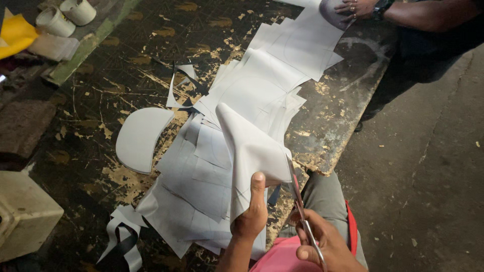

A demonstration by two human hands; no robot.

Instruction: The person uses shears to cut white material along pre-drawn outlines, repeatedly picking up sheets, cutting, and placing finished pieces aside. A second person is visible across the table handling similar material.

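My left hand [250,214] pinches a pale grey sheet [249,146] and holds it up off the pile, thumb on its front. To its right, my right hand [322,242] grips a pair of scissors [298,194] whose blades point up along the sheet's right edge. Under the lifted sheet lies a spread of similar grey sheets [201,181] with curved outlines drawn on them. A cut half-oval grey piece [140,137] lies to the left on the worn dark table [126,70].
Another person's hand [353,9] rests on the far sheets at the top right. Grey offcut strips [123,234] hang at the near left. Two white cups [65,15], a yellow cloth [16,34] and a pale block [22,214] sit on the left. Concrete floor [428,166] lies to the right.
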